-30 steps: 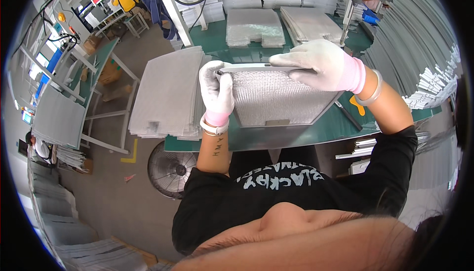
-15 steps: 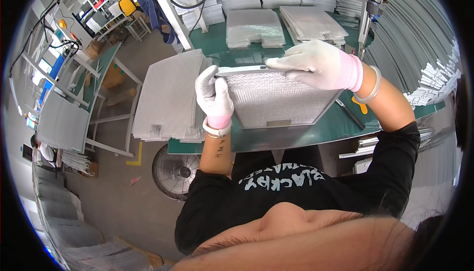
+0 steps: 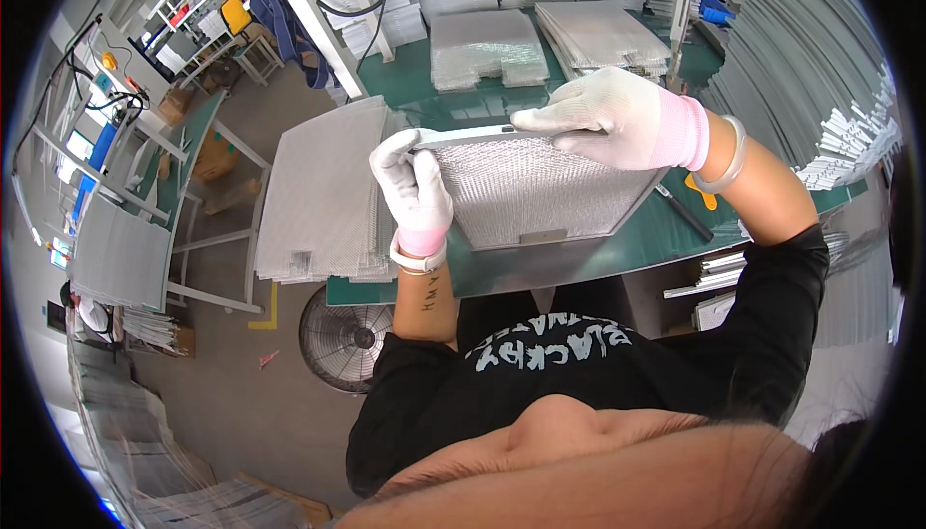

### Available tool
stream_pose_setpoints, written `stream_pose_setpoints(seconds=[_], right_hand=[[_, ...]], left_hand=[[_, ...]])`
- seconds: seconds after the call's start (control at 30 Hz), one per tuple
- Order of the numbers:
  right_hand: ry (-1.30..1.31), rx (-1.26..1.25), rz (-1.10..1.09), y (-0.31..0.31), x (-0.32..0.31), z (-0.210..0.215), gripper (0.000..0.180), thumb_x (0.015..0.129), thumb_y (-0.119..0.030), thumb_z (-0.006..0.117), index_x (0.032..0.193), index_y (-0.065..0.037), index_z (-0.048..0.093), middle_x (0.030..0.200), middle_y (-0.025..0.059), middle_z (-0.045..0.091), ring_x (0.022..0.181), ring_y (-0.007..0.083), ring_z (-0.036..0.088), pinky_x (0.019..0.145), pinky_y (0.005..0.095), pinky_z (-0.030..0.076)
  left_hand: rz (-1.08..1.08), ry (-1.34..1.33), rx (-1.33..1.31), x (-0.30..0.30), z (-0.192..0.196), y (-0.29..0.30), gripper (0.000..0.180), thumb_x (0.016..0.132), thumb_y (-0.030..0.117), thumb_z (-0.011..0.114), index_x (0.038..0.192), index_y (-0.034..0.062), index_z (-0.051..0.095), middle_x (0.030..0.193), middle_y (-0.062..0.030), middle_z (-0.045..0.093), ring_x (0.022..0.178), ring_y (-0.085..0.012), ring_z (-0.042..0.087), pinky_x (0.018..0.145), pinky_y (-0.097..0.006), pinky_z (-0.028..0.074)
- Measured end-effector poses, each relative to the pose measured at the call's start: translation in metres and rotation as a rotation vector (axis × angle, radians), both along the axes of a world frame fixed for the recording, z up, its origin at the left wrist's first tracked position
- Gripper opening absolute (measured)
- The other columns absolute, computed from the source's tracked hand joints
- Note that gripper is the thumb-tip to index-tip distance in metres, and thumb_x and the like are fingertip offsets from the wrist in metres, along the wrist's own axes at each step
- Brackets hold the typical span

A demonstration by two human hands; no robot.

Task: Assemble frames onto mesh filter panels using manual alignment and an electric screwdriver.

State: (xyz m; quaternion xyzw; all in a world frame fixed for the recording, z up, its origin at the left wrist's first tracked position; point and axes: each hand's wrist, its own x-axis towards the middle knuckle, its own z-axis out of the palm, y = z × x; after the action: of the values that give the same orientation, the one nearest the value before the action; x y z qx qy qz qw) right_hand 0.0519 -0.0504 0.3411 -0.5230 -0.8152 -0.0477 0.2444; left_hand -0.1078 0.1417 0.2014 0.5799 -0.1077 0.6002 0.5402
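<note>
A framed silver mesh filter panel [image 3: 540,191] is held tilted over the green table, its far edge raised. My left hand [image 3: 413,182], in a white glove with a pink cuff, is closed on the panel's far left corner. My right hand [image 3: 617,119], gloved the same way, pinches the far rim of the frame near the right, thumb and fingers along the edge. A small dark piece sits on that rim by the right fingertips. On the panel's near edge is a small grey tab [image 3: 543,237].
Mesh sheets are stacked at the left [image 3: 323,191], with two more piles at the back, a left pile [image 3: 482,47] and a right pile [image 3: 598,32]. A dark-handled tool [image 3: 687,216] and a yellow tool [image 3: 702,191] lie right of the panel. A floor fan [image 3: 342,341] stands below.
Both hands stay on the panel, and the grips look the same. My left hand has shifted slightly left with its corner; the whole view has moved a little.
</note>
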Motion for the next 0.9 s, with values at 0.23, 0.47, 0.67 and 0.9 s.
stream_pose_setpoints(seconds=[0.23, 0.47, 0.67, 0.9], right_hand=[[0.011, -0.017, -0.062, -0.0018, -0.0063, 0.0020, 0.054, 0.074, 0.003, 0.067, 0.126, -0.006, 0.062, 0.085, 0.0143, 0.064, 0.078, 0.0328, 0.062, 0.070, 0.0397, 0.050], [-0.014, 0.008, -0.055, -0.0002, -0.0094, 0.0036, 0.055, 0.074, 0.003, 0.067, 0.128, -0.007, 0.061, 0.086, 0.0139, 0.063, 0.076, 0.0323, 0.061, 0.070, 0.0401, 0.050], [0.031, -0.006, -0.043, -0.0028, -0.0080, 0.0013, 0.055, 0.075, 0.003, 0.066, 0.128, -0.007, 0.061, 0.084, 0.0143, 0.062, 0.076, 0.0320, 0.061, 0.068, 0.0400, 0.049], [0.069, -0.024, -0.039, -0.0029, -0.0104, 0.0007, 0.054, 0.075, 0.005, 0.064, 0.127, -0.006, 0.061, 0.083, 0.0144, 0.062, 0.075, 0.0326, 0.061, 0.067, 0.0398, 0.049]], left_hand=[[0.055, 0.050, 0.041, -0.0009, 0.0035, 0.0017, 0.027, 0.096, 0.000, 0.043, 0.123, 0.0020, 0.042, 0.109, -0.0107, 0.056, 0.093, -0.0123, 0.051, 0.086, -0.028, 0.042], [0.252, 0.194, 0.236, -0.0016, 0.0034, 0.0075, 0.029, 0.096, -0.002, 0.040, 0.125, 0.0021, 0.038, 0.111, -0.0125, 0.051, 0.092, -0.0148, 0.052, 0.087, -0.029, 0.042], [0.245, 0.153, 0.219, 0.0008, 0.0012, 0.0031, 0.030, 0.097, 0.001, 0.041, 0.127, 0.0035, 0.039, 0.112, -0.0122, 0.053, 0.093, -0.0143, 0.052, 0.086, -0.028, 0.042], [-0.098, -0.001, 0.044, -0.0061, 0.0092, -0.0017, 0.028, 0.096, 0.003, 0.050, 0.124, 0.0031, 0.046, 0.111, -0.0153, 0.062, 0.099, -0.0168, 0.058, 0.089, -0.028, 0.043]])
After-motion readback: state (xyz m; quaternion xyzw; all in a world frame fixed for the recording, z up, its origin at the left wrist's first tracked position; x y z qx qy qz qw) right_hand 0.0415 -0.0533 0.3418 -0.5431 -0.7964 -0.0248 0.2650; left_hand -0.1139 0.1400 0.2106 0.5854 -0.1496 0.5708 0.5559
